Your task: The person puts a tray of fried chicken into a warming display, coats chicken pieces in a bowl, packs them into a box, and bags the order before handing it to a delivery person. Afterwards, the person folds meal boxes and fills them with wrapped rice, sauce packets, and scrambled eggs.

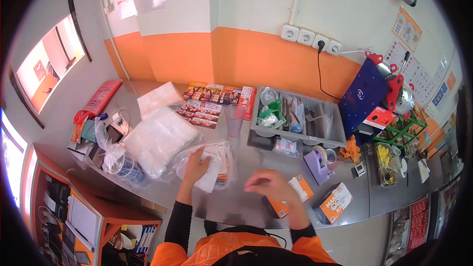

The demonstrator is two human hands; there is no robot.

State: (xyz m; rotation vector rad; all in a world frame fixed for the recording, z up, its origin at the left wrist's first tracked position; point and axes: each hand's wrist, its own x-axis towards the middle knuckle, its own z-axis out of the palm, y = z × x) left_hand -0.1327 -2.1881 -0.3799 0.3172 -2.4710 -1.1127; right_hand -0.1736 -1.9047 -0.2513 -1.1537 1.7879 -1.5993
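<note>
My left hand (196, 167) is closed on the edge of a white paper (210, 177), over a clear plastic bag (226, 160) that holds white and orange papers. To the right, my right hand (266, 183) is raised over the steel counter (221, 207), slightly blurred, with fingers curled together; whether anything is between them is too small to tell. Just right of it lies an orange and white box (301, 187), partly behind my right forearm. A second such box (335, 204) stands farther right.
Large clear packs (160, 138) lie at left beside a bagged tub (127, 167). A clear cup (234, 119) stands near flyers (202, 111). Behind are a grey divided tray (300, 135) and a purple tape dispenser (317, 165). A small timer (358, 170) sits at right.
</note>
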